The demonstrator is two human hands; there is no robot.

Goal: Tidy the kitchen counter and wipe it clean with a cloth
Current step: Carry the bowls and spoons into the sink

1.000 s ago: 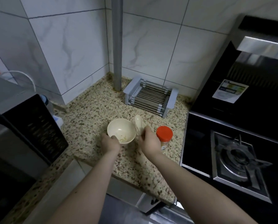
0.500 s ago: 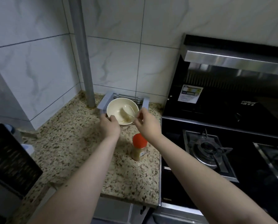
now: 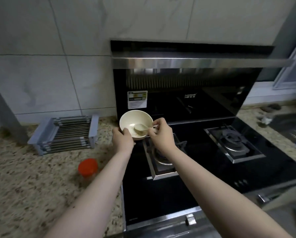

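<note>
The black stove [image 3: 212, 169] fills the right side, and the speckled stone desk [image 3: 23, 182] lies to its left. A folded grey rack [image 3: 64, 133] sits on the desk by the wall. The left hand [image 3: 123, 140] grips a cream bowl [image 3: 135, 123], held above the stove's left edge. The right hand [image 3: 162, 133] pinches a spoon [image 3: 140, 128] lying in the bowl. A red-lidded jar [image 3: 87, 167] stands on the desk.

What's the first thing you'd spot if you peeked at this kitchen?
Two hands meet at a cream bowl held up over the black stove's left edge: the left hand grips its rim, the right hand holds a spoon inside it. A red-lidded jar stands on the speckled counter, nearer left.
</note>
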